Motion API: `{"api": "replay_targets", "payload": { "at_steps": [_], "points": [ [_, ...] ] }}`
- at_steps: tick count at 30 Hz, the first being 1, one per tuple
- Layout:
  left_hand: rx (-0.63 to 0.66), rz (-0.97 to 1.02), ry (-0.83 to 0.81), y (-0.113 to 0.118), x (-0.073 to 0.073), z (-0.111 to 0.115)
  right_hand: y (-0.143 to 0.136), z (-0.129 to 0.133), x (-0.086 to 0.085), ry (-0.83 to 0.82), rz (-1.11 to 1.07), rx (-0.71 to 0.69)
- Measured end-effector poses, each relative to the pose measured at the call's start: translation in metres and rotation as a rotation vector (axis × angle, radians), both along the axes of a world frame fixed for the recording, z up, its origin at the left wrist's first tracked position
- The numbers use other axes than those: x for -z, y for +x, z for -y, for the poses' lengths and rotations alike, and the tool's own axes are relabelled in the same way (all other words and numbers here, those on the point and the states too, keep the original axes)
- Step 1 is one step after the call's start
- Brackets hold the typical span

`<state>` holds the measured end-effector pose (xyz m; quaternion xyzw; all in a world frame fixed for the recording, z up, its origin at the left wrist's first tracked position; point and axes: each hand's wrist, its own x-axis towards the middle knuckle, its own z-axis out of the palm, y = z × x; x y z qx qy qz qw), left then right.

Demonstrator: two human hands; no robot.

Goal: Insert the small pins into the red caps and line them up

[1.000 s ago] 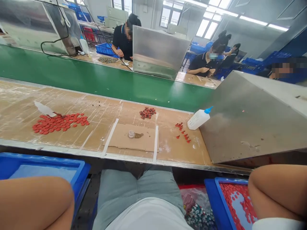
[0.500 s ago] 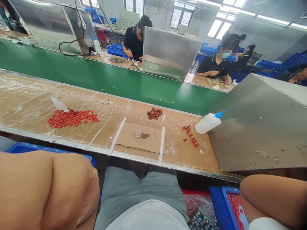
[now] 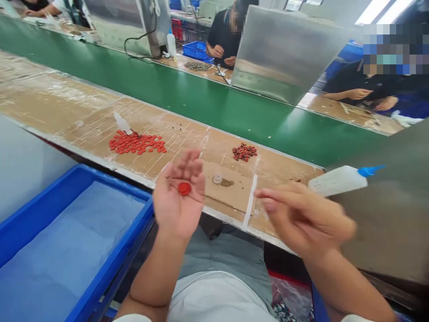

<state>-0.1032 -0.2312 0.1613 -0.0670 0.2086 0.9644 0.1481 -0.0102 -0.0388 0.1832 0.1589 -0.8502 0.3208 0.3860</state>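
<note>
Now both hands have come up into view over the near side of the bench [image 3: 50, 96], whereas a moment ago only the bent arms showed at the lower edges. The left hand [image 3: 179, 212] is wide open with its palm up, fingers loosely bent at the far end, and a few red discs [image 3: 184, 189] lie in the hollow of the palm, ungripped. That puts these discs within easy reach of the other hand. The right hand [image 3: 308, 219] is mostly closed, forefinger stretched out to the left with the thumb just beneath it and the other fingers curled in; it is too blurred to tell whether it has hold of anything. Between the hands, on the cardboard [image 3: 231, 194], stands a small clear cup [image 3: 217, 179] beside a dark wet patch [image 3: 228, 183]. More discs are spread in a heap [image 3: 137, 144] to the left, with a white strip [image 3: 123, 124] at its far edge. Red and black parts [image 3: 244, 152] lie beyond the cardboard, and a blue-tipped bottle [image 3: 338, 180] is at the right. A blue tray [image 3: 117, 182] sits near left, below the bench edge.
</note>
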Motion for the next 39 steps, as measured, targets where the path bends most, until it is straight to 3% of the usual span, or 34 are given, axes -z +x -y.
{"api": "replay_targets", "payload": {
  "at_steps": [3,6,10,14,18,24,26,29,35,39],
  "points": [
    [0.075,0.064,0.044,-0.009,0.037,-0.013,-0.027,0.023,0.038,0.063,0.083,-0.131],
    [0.116,0.069,0.077,-0.007,0.061,-0.020,-0.046,0.039,0.066,0.131,0.156,-0.197],
    [0.186,0.075,0.074,-0.004,0.069,-0.023,-0.064,0.046,0.083,0.203,0.206,-0.245],
    [0.207,0.075,0.073,-0.006,0.073,-0.025,-0.075,0.044,0.092,0.162,0.273,-0.315],
    [0.187,0.136,0.097,-0.007,0.081,-0.027,-0.073,0.045,0.097,-0.040,0.358,-0.265],
    [0.157,0.209,0.138,-0.002,0.088,-0.029,-0.066,0.051,0.104,-0.705,0.781,-0.129],
    [0.156,0.220,0.129,0.000,0.089,-0.030,-0.066,0.051,0.108,-0.856,0.847,-0.081],
    [0.155,0.209,0.093,0.000,0.090,-0.032,-0.066,0.049,0.112,-0.960,0.880,-0.053],
    [0.158,0.178,0.057,0.000,0.099,-0.032,-0.064,0.040,0.113,-1.073,0.996,-0.166],
    [0.159,0.084,0.039,0.009,0.109,-0.032,-0.058,0.039,0.111,-1.227,1.036,-0.163]
  ]
}}
